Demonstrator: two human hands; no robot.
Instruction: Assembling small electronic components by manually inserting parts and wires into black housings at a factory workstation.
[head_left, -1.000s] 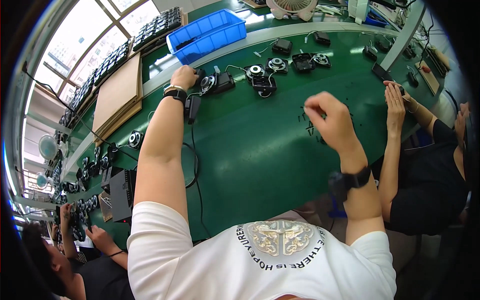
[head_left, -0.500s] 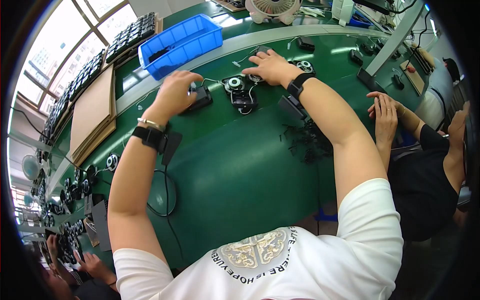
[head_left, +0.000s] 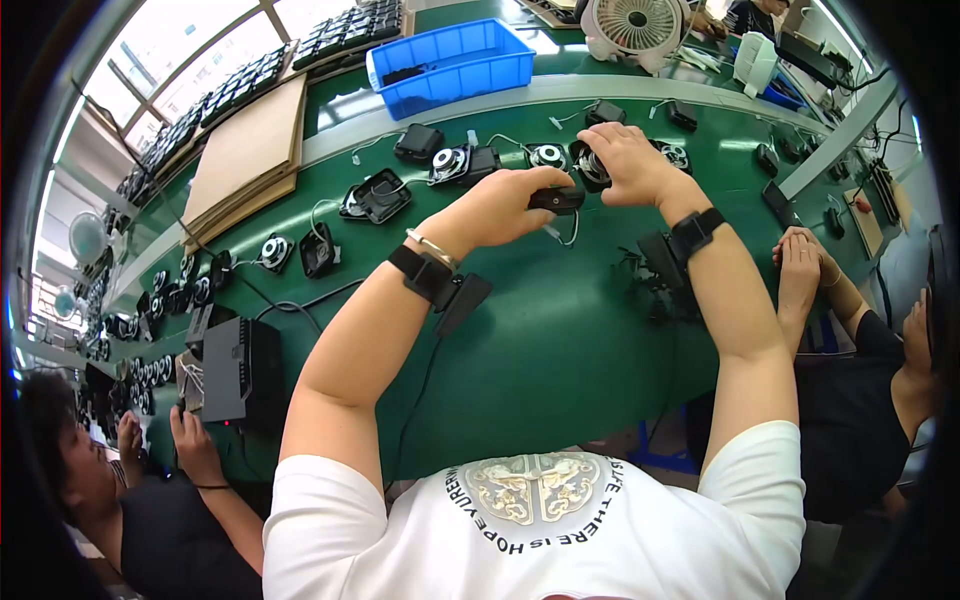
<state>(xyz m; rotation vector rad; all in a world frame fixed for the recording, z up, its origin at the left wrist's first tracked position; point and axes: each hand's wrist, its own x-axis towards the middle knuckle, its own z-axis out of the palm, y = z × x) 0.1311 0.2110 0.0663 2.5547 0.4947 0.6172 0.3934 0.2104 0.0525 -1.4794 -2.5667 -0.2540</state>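
Note:
My left hand [head_left: 505, 205] grips a small black plastic speaker housing [head_left: 558, 199] between thumb and fingers; a pale wire loops below it. Just to the right, my right hand [head_left: 637, 165] curls around a round speaker [head_left: 591, 166], partly hidden by its fingers. Between and beyond the hands lies a speaker with a white ring [head_left: 547, 156]. Another white-ringed speaker [head_left: 450, 163] rests left of it, beside a black case. An open black housing [head_left: 382, 197] and a closed black case [head_left: 418, 142] sit farther left, with thin wires.
A blue bin [head_left: 455, 70] stands at the back, left of a fan [head_left: 637, 25]. Brown boards [head_left: 245, 150] are stacked at far left. A black box [head_left: 242, 370] stands near the left co-worker. Small black pieces [head_left: 650, 285] lie below my right wrist. Another person's hands [head_left: 798, 265] rest at right.
The view has turned left, shifting the scene rightward. My left hand has left the black case and moved right, taking hold of a housing. My right hand has closed around a speaker.

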